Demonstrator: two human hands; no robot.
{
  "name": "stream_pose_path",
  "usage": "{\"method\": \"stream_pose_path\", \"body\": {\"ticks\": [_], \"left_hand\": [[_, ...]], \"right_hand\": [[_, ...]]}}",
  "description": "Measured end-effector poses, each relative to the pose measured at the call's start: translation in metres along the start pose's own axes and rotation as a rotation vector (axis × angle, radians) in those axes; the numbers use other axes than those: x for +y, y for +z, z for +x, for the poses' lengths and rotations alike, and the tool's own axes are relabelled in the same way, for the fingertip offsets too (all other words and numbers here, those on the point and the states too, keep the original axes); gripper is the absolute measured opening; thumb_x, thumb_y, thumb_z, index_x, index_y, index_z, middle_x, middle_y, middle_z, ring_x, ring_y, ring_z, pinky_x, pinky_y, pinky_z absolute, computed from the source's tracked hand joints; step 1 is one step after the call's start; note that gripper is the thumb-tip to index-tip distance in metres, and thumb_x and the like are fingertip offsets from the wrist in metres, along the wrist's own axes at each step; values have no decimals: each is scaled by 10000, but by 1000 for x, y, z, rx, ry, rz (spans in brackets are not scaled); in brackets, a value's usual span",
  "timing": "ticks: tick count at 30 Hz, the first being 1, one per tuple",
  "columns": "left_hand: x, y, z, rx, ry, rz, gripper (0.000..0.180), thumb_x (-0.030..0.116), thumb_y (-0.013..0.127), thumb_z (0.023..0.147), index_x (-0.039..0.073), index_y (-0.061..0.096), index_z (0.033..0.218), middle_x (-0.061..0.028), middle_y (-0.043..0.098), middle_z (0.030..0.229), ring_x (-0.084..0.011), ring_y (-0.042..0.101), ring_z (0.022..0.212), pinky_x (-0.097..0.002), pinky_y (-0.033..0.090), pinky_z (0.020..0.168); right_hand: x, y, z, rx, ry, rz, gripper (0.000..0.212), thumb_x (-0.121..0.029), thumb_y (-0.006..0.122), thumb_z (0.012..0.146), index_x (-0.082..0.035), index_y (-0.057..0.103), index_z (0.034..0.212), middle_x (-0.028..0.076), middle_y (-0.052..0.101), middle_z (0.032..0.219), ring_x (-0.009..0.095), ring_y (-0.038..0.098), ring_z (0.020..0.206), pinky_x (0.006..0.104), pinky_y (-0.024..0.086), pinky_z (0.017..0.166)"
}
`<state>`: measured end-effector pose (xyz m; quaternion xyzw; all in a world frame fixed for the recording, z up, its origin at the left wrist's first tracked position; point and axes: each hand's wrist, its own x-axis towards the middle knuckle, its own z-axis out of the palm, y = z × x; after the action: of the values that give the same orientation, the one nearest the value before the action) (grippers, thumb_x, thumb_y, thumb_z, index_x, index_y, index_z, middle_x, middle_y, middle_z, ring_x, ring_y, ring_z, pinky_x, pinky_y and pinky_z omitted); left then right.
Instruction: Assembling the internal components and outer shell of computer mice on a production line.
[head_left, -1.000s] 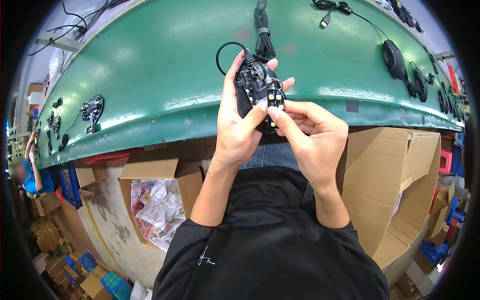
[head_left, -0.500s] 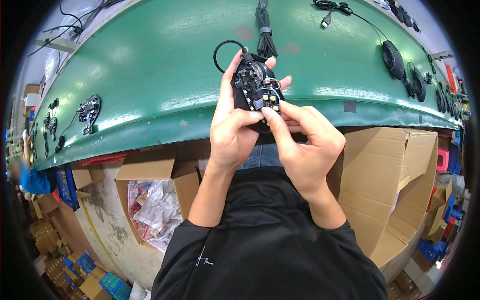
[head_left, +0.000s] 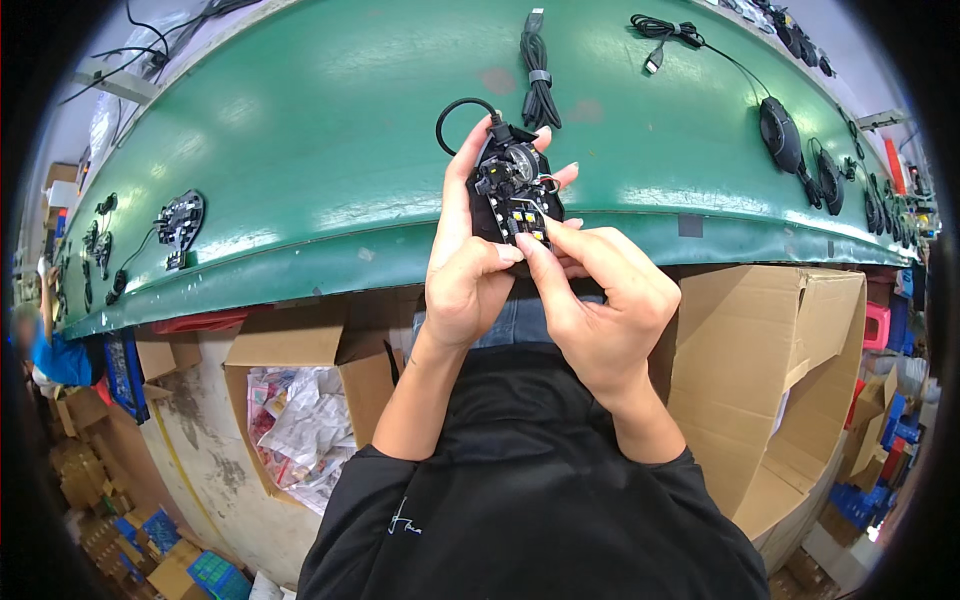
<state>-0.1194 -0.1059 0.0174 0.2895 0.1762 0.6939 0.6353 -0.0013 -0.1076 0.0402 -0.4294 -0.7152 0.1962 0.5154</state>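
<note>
Now, at our bench, the left hand cradles an opened mouse over the near edge; the right hand pinches narrowly there, gripping what, we cannot tell. We judge it light, stiff, best held by the shell, clear of fragile squares.

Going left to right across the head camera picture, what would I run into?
Person in blue → black mouse assembly with exposed parts → open cardboard box of crumpled plastic → left hand holding an opened mouse → right hand → closed black mouse → pink plastic item.
</note>
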Motion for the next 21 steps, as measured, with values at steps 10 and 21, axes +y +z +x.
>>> {"method": "stream_pose_path", "body": {"ticks": [10,21], "left_hand": [[-2,0,-1,-17,4,77,985,68,531,687,116,86,1565,-239,301,1522,-404,416,1356,-482,466,1041],[-5,7,-3,-11,21,88,951,194,553,769,109,43,1567,-212,292,1519,-367,408,1354,-471,444,1046]], "right_hand": [[-7,-6,-1,-26,-6,-36,222,51,793,735,16,738,947,98,701,751,133,674,591,234,504,538],[-8,-15,9,-182,-19,-66,232,-8,761,769,34,719,994,131,697,830,275,665,684,328,522,612]]}}
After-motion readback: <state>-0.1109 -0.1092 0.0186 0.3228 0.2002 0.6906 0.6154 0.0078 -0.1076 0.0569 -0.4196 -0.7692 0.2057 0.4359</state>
